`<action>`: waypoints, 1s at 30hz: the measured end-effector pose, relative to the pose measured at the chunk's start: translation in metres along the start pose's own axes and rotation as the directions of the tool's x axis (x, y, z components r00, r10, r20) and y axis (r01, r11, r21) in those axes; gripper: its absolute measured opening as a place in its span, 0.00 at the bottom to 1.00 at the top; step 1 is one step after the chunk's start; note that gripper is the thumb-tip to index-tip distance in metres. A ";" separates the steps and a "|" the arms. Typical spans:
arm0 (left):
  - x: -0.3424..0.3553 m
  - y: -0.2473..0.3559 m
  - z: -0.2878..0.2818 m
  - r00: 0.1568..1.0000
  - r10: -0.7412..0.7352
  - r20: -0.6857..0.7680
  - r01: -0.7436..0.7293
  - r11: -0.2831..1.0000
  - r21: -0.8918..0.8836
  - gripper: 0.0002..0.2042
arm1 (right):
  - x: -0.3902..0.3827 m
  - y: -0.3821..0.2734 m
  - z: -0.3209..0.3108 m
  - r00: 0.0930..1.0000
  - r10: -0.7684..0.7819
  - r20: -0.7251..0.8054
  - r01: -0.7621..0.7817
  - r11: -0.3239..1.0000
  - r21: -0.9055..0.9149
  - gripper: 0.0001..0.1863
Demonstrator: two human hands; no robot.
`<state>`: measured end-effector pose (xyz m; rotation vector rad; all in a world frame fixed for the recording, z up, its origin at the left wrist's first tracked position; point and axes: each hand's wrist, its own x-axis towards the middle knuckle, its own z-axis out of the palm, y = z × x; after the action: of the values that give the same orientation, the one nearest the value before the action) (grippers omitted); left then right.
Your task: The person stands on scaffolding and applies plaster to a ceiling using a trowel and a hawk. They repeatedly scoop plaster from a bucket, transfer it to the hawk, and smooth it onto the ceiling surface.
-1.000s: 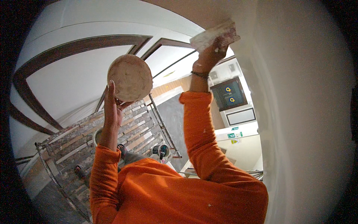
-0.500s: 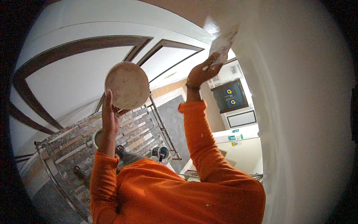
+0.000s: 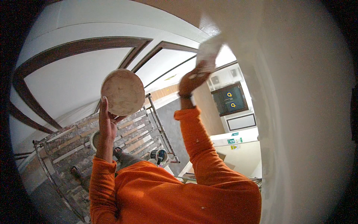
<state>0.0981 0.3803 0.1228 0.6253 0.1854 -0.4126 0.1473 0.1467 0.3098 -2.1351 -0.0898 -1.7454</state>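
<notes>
My left hand [image 3: 109, 123] grips a round, shallow tray or board [image 3: 123, 89] coated with dried, pale brown plaster, held up left of centre with its face toward me. My right hand [image 3: 194, 79] is raised at upper centre, closed on a pale, smeared flat scraper [image 3: 209, 50], which is blurred by motion. The scraper is near the beige-white wall surface [image 3: 291, 89] that curves along the top and right; I cannot tell whether it touches it. A wet, shiny patch [image 3: 207, 23] shows just above the scraper.
Below me is a slatted scaffold platform [image 3: 74, 138] with metal rails [image 3: 160, 130], my sandaled feet [image 3: 78, 175] and buckets [image 3: 158, 156]. A white panelled wall with brown trim [image 3: 63, 86] is on the left. A dark door [image 3: 223, 102] and signs [image 3: 235, 140] are beyond.
My right hand and scraper have moved down and leftward from the upper surface, the scraper changing angle. My left hand and the round tray have moved slightly down and left.
</notes>
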 end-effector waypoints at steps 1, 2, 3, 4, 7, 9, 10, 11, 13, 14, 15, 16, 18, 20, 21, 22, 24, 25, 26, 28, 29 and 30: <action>0.000 0.001 -0.001 1.000 0.009 0.003 -0.009 1.000 0.001 0.37 | 0.010 0.006 -0.010 0.989 0.136 -0.050 -0.137 0.990 -0.029 0.24; 0.000 0.000 0.002 1.000 0.010 0.016 -0.010 1.000 -0.009 0.37 | 0.038 0.018 -0.018 0.978 0.183 -0.103 -0.177 0.982 0.067 0.29; -0.001 0.001 0.005 0.999 0.015 0.029 -0.015 1.000 -0.016 0.37 | 0.059 0.062 -0.024 0.971 0.170 -0.166 -0.164 0.985 0.046 0.30; -0.003 0.004 0.001 1.000 0.014 0.022 -0.014 1.000 -0.004 0.37 | 0.070 0.062 -0.025 0.952 0.282 -0.120 -0.269 0.957 0.110 0.30; -0.003 0.009 0.007 0.999 0.005 0.052 -0.005 1.000 -0.015 0.37 | 0.098 0.109 -0.026 0.974 0.222 0.038 -0.218 0.887 0.407 0.31; -0.003 0.011 0.004 0.998 -0.001 0.066 0.002 1.000 -0.013 0.38 | 0.099 0.098 -0.015 0.935 0.341 0.100 -0.340 0.776 0.531 0.32; -0.002 0.011 0.003 0.997 0.011 0.072 -0.010 1.000 -0.011 0.38 | 0.101 0.092 -0.010 0.930 0.350 0.112 -0.351 0.758 0.549 0.32; -0.001 0.010 0.001 0.997 0.017 0.081 -0.017 1.000 -0.008 0.38 | 0.101 0.092 -0.010 0.935 0.338 0.109 -0.341 0.767 0.543 0.32; -0.001 0.011 0.002 0.995 0.013 0.094 -0.013 1.000 -0.003 0.39 | 0.107 0.097 -0.009 0.953 0.289 0.094 -0.296 0.807 0.510 0.32; -0.002 0.012 0.002 0.996 0.004 0.090 -0.004 1.000 0.004 0.40 | 0.104 0.093 -0.007 0.955 0.279 0.095 -0.289 0.819 0.496 0.32; -0.002 0.017 0.000 0.997 0.001 0.083 -0.003 1.000 0.017 0.40 | 0.100 0.079 -0.002 0.957 0.274 0.094 -0.284 0.826 0.487 0.32; -0.004 0.016 0.000 0.995 0.010 0.098 -0.009 1.000 -0.013 0.41 | 0.095 0.065 0.000 0.952 0.289 0.101 -0.300 0.819 0.489 0.32; 0.003 0.009 -0.003 0.982 0.050 0.183 -0.043 0.998 -0.042 0.42 | 0.087 0.041 0.002 0.954 0.276 0.116 -0.298 0.831 0.469 0.33; -0.006 0.011 -0.005 0.989 0.003 0.146 -0.003 1.000 -0.007 0.42 | 0.081 0.011 0.002 0.946 0.307 0.099 -0.316 0.822 0.474 0.33; -0.007 0.012 -0.002 0.991 -0.026 0.128 0.026 1.000 0.001 0.43 | 0.080 -0.003 0.004 0.944 0.316 0.098 -0.324 0.823 0.467 0.34; -0.008 0.013 0.000 0.985 -0.019 0.172 0.023 1.000 -0.017 0.42 | 0.078 -0.016 0.006 0.941 0.325 0.097 -0.331 0.823 0.461 0.34; -0.011 0.019 0.006 0.984 -0.018 0.178 0.020 1.000 -0.010 0.41 | 0.071 -0.044 0.007 0.947 0.296 0.123 -0.320 0.838 0.442 0.35; -0.012 0.022 0.009 0.983 -0.017 0.182 0.018 1.000 -0.004 0.41 | 0.066 -0.059 0.009 0.951 0.285 0.118 -0.308 0.858 0.411 0.34; -0.011 0.022 0.007 0.982 -0.007 0.191 0.010 1.000 -0.011 0.41 | 0.058 -0.082 0.014 0.955 0.274 0.116 -0.297 0.877 0.377 0.34; -0.008 0.021 0.004 0.987 -0.001 0.161 0.003 1.000 -0.015 0.40 | 0.038 -0.129 0.026 0.963 0.242 0.123 -0.267 0.926 0.267 0.34; -0.007 0.019 0.004 0.989 -0.002 0.149 0.005 1.000 -0.018 0.40 | 0.029 -0.149 0.030 0.970 0.213 0.118 -0.234 0.947 0.219 0.34; -0.005 0.017 0.001 0.988 -0.008 0.152 0.011 1.000 -0.017 0.40 | 0.018 -0.170 0.036 0.975 0.188 0.115 -0.206 0.963 0.175 0.33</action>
<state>0.1007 0.3939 0.1341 0.5728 0.0464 -0.4655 0.1362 0.3125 0.3643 -2.0181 -0.0616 -1.4605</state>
